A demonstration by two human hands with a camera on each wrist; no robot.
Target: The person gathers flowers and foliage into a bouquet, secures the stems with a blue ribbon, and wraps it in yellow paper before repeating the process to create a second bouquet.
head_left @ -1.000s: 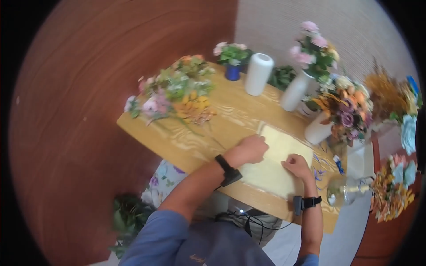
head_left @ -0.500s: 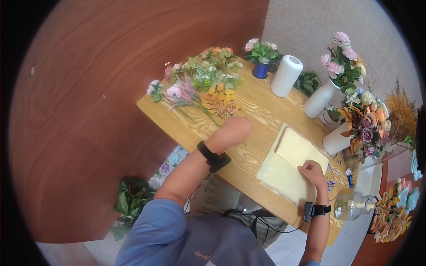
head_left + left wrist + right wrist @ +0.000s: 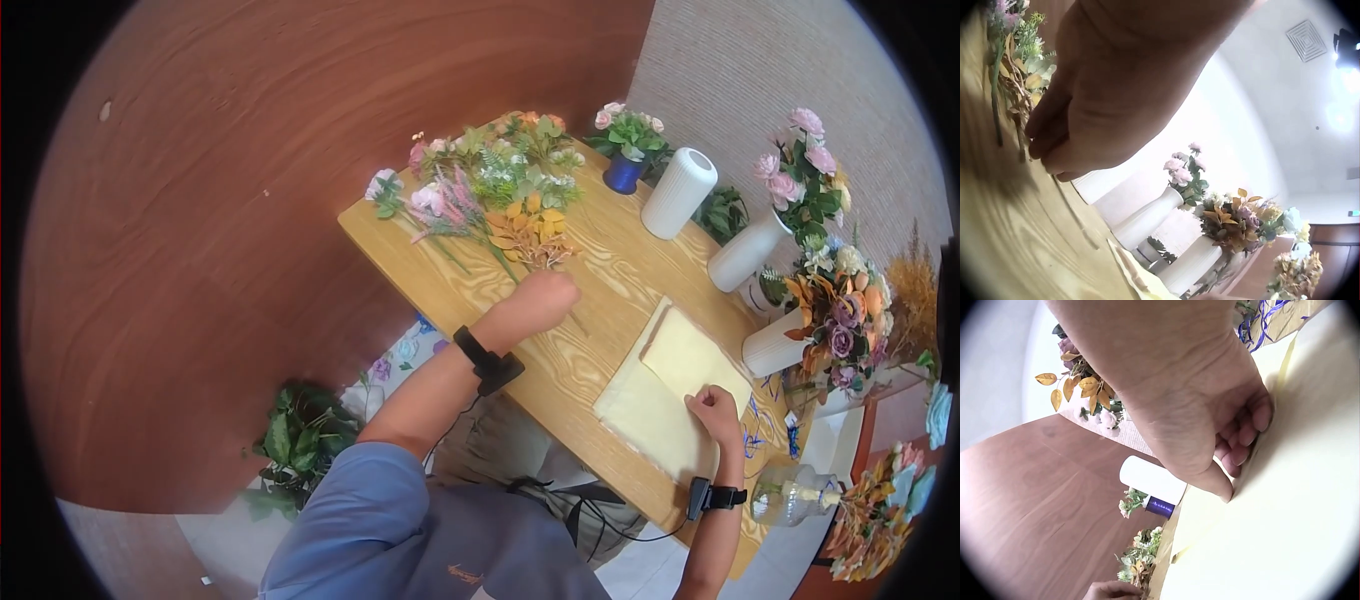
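My left hand (image 3: pixel 540 300) is over the lower stems of an artificial sprig with orange leaves (image 3: pixel 535 232). In the left wrist view, its curled fingertips (image 3: pixel 1044 153) pinch a thin brown stem (image 3: pixel 1079 212) close over the wood. On the cream wrapping paper (image 3: pixel 640 412) rests my right hand (image 3: pixel 716 412), its fingers loosely curled. The right wrist view has the thumb tip touching the paper near the edge of its folded upper layer. Pink, white and green artificial flowers (image 3: pixel 448 200) lie next to the orange sprig.
At the back of the wooden table (image 3: pixel 480 290) stand a blue ribbon spool (image 3: pixel 622 174) and a white ribbed vase (image 3: pixel 680 193). Vases of flowers (image 3: pixel 748 250) line the right side, with a glass vase (image 3: pixel 785 495) near the front. Purple ribbon scraps (image 3: pixel 755 430) lie beside the paper.
My left hand has left the paper and moved left to the orange sprig's stems. My right hand stays on the paper. The head view has shifted, with the table appearing farther right and lower.
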